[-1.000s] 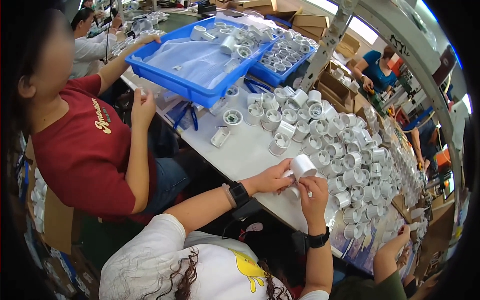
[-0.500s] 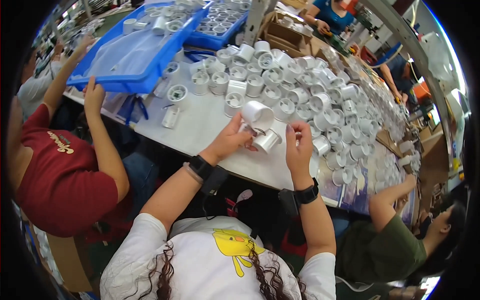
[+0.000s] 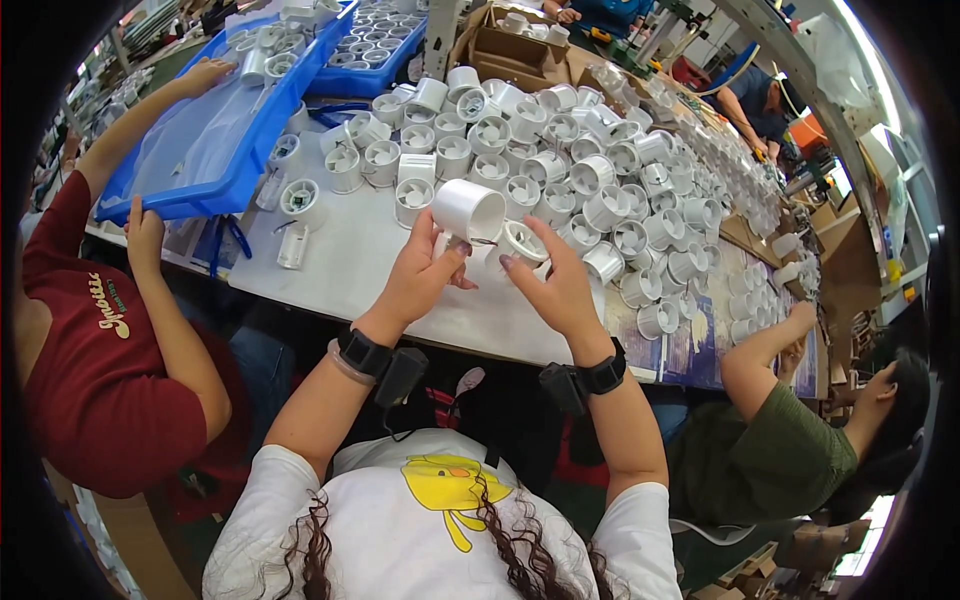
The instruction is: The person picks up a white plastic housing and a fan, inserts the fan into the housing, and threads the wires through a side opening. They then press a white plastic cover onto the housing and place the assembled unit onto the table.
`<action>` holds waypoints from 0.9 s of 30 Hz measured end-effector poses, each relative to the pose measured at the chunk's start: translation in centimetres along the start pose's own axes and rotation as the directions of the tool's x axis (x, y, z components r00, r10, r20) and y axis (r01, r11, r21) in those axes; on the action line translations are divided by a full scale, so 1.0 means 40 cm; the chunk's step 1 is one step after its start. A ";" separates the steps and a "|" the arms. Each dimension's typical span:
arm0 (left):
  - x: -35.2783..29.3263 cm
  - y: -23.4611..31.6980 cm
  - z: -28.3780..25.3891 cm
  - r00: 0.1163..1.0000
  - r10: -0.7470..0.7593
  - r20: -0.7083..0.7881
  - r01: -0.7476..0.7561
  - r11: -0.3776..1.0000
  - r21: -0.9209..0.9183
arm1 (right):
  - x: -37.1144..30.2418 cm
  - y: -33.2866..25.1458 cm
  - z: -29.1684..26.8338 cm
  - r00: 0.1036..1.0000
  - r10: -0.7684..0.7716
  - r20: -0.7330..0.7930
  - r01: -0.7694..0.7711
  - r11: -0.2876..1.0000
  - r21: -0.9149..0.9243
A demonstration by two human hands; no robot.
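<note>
My left hand (image 3: pixel 425 265) is closed around a white cylindrical housing (image 3: pixel 468 212), lying on its side in the air with its mouth turned right. Between thumb and fingers, my right hand (image 3: pixel 553 283) grips a second, shorter white round part (image 3: pixel 524 243), tilted beside the first. A thin dark wire shows between the two parts. Both pieces are held just above the white table (image 3: pixel 340 275). Behind them spreads a large heap of similar white housings (image 3: pixel 590 175), many with fan-like blades inside.
At left, a co-worker in a red shirt (image 3: pixel 110 360) holds a blue tray (image 3: pixel 205 205). A small white box (image 3: pixel 292 247) and blue-handled pliers (image 3: pixel 238 237) lie nearby. At right sits a person in green (image 3: pixel 770 460). Cardboard boxes (image 3: pixel 510 52) stand behind the heap.
My right hand, earlier apart with raised fingers, now grips the shorter white part. That part has turned its open end upward. The co-worker's far hand has moved onto the housings in the tray.
</note>
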State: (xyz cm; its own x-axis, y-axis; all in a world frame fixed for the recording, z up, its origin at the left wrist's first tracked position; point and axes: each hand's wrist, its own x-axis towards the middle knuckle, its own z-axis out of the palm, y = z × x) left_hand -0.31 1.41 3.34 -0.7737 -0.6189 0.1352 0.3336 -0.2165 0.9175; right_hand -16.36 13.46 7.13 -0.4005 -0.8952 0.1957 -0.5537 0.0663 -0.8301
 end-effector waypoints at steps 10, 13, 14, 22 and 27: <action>0.023 -0.023 -0.001 0.948 -0.310 0.073 0.306 0.950 0.056 | 0.017 -0.048 -0.072 0.880 -0.473 0.047 0.440 0.774 -0.454; 0.027 -0.021 -0.003 0.885 -0.440 0.151 0.435 0.898 0.066 | 0.025 -0.037 -0.089 0.893 -0.431 0.129 0.445 0.799 -0.404; 0.029 -0.017 0.001 0.852 -0.491 0.183 0.486 0.871 0.077 | 0.026 -0.038 -0.096 0.905 -0.392 0.167 0.426 0.827 -0.368; 0.027 -0.027 0.019 0.797 -0.576 0.181 0.560 0.817 0.136 | 0.037 -0.017 -0.080 0.885 -0.377 0.274 0.444 0.861 -0.249; 0.017 -0.050 0.031 0.852 -0.523 -0.018 0.516 0.833 0.202 | 0.049 0.001 -0.068 0.871 -0.394 0.292 0.462 0.860 -0.217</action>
State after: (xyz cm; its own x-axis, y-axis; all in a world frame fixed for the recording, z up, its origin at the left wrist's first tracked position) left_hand -2.16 2.37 2.07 -0.8242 -0.4274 -0.3714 -0.2299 -0.3469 0.9093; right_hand -19.15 12.92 8.92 0.0824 -0.9348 0.3455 -0.8196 -0.2608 -0.5101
